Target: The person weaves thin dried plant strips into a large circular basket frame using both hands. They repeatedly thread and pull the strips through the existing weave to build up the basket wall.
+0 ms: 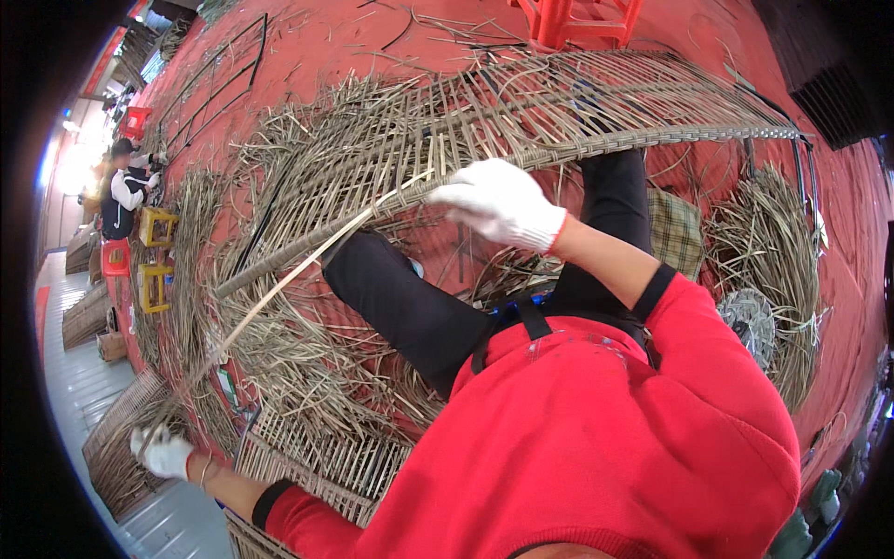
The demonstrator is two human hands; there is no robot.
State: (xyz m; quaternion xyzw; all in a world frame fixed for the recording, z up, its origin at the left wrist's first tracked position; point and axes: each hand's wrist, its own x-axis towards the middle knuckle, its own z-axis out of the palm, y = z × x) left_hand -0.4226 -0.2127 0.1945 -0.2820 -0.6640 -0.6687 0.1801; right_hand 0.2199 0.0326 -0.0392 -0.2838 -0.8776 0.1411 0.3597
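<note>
Across our legs lies the long curved panel of woven brown-grey flat strips [596, 144], its thick braided edge turned toward us and its open ribs spreading to the far side. A long pale flat strip [279, 287] runs from that edge out toward the near left, blurring at its outer end. Our right hand in a white knitted glove [503, 203] bends its fingers over the braided edge where the strip emerges — how firmly they close we cannot tell. Our left hand in a matching white glove [166, 455] is stretched out at the near left, fingers partly curled; we cannot tell whether they grip the strip's end. Loose heaps of dry brown strips [307, 349] lie left of our black-trousered legs [410, 303], and a thick sheaf of long brown strips [764, 242] lies to the right — just beside a green-and-tan checked cloth [675, 233]. A red plastic stool [552, 23] stands beyond the panel; at far left, a co-worker [121, 194] sits near two yellow plastic stools [158, 226].
</note>
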